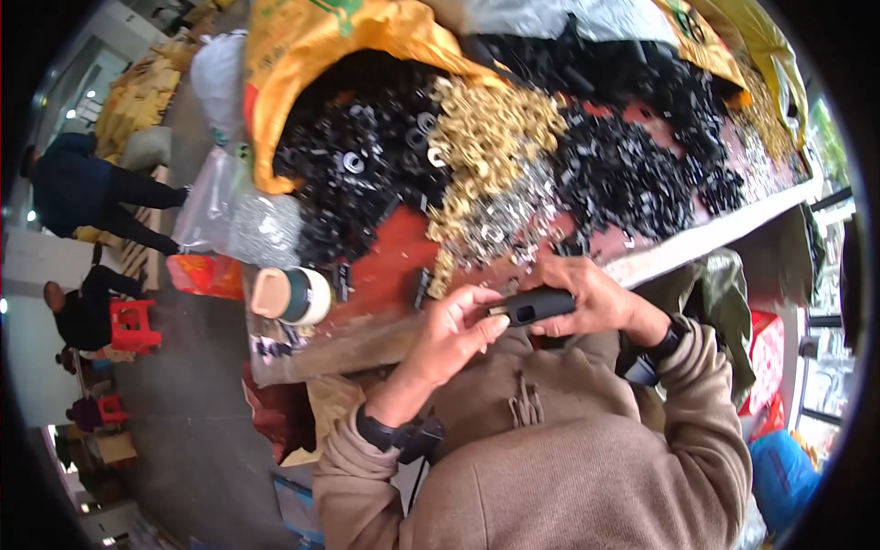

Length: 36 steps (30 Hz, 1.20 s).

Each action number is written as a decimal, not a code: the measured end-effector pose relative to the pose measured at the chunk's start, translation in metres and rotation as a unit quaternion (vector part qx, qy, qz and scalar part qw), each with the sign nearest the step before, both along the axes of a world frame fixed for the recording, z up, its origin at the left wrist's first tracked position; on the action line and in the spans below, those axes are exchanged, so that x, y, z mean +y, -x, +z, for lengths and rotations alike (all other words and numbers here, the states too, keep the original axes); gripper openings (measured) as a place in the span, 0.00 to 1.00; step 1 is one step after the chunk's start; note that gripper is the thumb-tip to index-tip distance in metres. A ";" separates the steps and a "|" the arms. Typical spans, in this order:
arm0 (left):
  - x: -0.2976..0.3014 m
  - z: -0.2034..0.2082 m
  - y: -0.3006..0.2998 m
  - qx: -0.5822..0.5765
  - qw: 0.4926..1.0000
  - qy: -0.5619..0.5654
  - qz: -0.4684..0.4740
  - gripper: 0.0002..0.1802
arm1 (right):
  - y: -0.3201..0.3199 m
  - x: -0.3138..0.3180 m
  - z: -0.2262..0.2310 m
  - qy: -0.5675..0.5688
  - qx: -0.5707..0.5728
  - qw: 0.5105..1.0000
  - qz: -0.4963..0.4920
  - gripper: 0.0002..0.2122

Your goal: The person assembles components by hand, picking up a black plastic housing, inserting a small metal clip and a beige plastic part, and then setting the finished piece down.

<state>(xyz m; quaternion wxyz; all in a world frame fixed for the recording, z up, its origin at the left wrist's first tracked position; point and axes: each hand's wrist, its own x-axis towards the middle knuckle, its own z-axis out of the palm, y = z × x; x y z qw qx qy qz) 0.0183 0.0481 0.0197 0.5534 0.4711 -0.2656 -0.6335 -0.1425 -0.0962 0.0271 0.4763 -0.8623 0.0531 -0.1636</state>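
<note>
Just in front of the table edge, my right hand grips a black, elongated plastic part with an oval slot in its side. The fingers of my left hand are pinched together at the part's left end. A small brass-coloured piece shows there between thumb and fingers; its exact shape is too small to tell. Beyond the hands lie a heap of brass-coloured pieces, a scatter of shiny silver pieces and a pile of small black parts.
Black rings and parts spill from an orange woven sack at the far left. A cup with a tan lid stands near the table's left corner, beside a clear bag. People sit and stand at the left, near a red stool.
</note>
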 end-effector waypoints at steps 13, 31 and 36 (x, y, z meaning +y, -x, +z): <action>-0.001 -0.016 0.013 0.007 0.998 -0.060 -0.009 0.18 | 0.014 0.027 -0.013 -0.069 0.088 0.992 -0.063 0.18; -0.018 -0.019 0.012 0.089 0.993 -0.077 0.000 0.28 | -0.006 0.000 -0.028 -0.157 -0.047 0.965 0.204 0.38; -0.017 -0.023 0.023 0.099 0.995 -0.022 -0.001 0.29 | 0.002 0.007 -0.034 -0.249 -0.066 0.957 0.136 0.36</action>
